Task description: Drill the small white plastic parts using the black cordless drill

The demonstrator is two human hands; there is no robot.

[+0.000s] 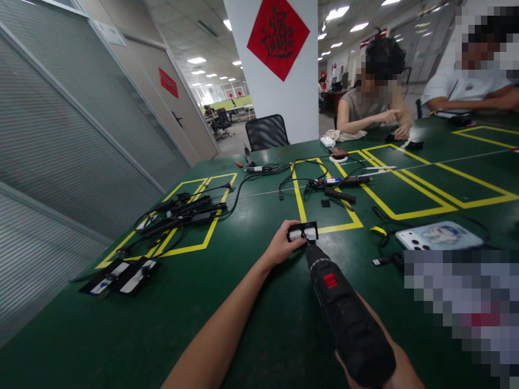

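My left hand (284, 242) grips the left end of a small black rectangular piece (315, 229) with two pale inset areas, low over the green table. A black power drill (344, 313) with a red switch on top points away from me, its bit tip against or just in front of that piece; I cannot tell whether they touch. Behind the drill body, my right hand (401, 364) is wrapped round its handle, mostly hidden. The fingers of my left hand are closed on the piece, thumb at the near side.
Tangled black cables and tools (190, 210) lie at left, beside two black-and-white flat pieces (135, 275). A pen-shaped tool (336, 181) lies ahead. At right are a phone (440, 236) and a USB cable (381, 261). Two people sit across the green table (251, 216).
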